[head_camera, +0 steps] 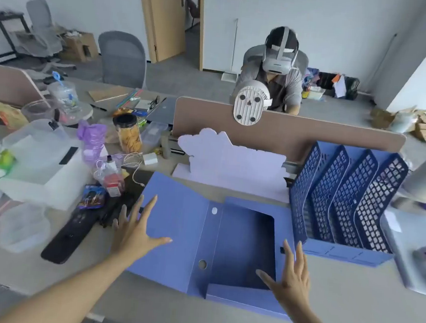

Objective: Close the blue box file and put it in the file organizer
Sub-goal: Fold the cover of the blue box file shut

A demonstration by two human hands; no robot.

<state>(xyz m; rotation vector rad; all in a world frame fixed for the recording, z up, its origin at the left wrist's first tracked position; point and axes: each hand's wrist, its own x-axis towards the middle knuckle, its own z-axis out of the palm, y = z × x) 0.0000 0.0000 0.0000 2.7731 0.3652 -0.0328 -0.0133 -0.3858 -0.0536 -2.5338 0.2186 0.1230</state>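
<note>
The blue box file (243, 244) lies open and flat on the desk in front of me, its lid flap spread to the left and its empty tray part on the right. My left hand (135, 228) hovers with fingers spread over the lid's left edge. Over the tray's right wall, my right hand (290, 276) also has its fingers apart. Neither hand grips anything. The blue mesh file organizer (344, 206) stands just right of the file, with several empty upright slots.
A white foam cut-out (230, 160) stands behind the file against the brown desk divider (312, 136). Clutter fills the desk's left: clear plastic boxes (39, 161), a snack jar (129, 134), a black remote (69, 236). A person in a headset (279, 71) sits beyond the divider.
</note>
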